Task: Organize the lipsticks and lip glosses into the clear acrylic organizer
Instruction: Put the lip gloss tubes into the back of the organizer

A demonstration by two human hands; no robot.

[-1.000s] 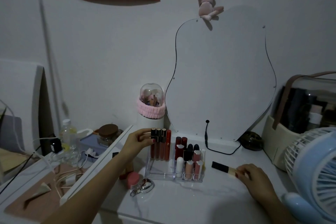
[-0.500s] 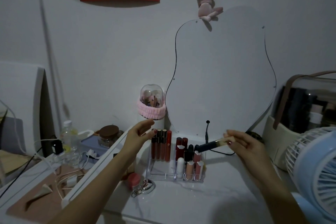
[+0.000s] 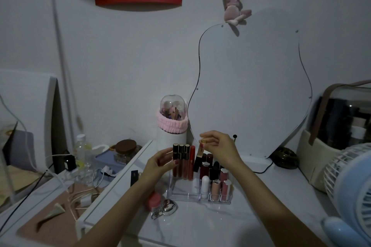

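A clear acrylic organizer [image 3: 186, 196] stands on the white table and holds several lipsticks and lip glosses. Tall lip glosses [image 3: 181, 159] fill its back left row; shorter lipsticks [image 3: 215, 185] stand at the front right. My right hand [image 3: 219, 149] pinches the gold top of a black lipstick [image 3: 199, 158] and holds it nearly upright over the back row, beside the tall red tube. My left hand [image 3: 158, 163] rests against the organizer's left side, fingers by the tall glosses, gripping nothing that I can see.
A pink-banded white holder [image 3: 172, 126] and a curved mirror [image 3: 251, 90] stand behind the organizer. A pink round case [image 3: 154, 200] and a silver keychain [image 3: 168, 207] lie in front. A fan [image 3: 351, 186] and a storage box [image 3: 341, 126] sit right; cables and a bottle clutter the left.
My right hand picked the black lipstick up off the table, carried it left and turned it upright over the back row. My left hand dropped from the gloss tops to the organizer's side.
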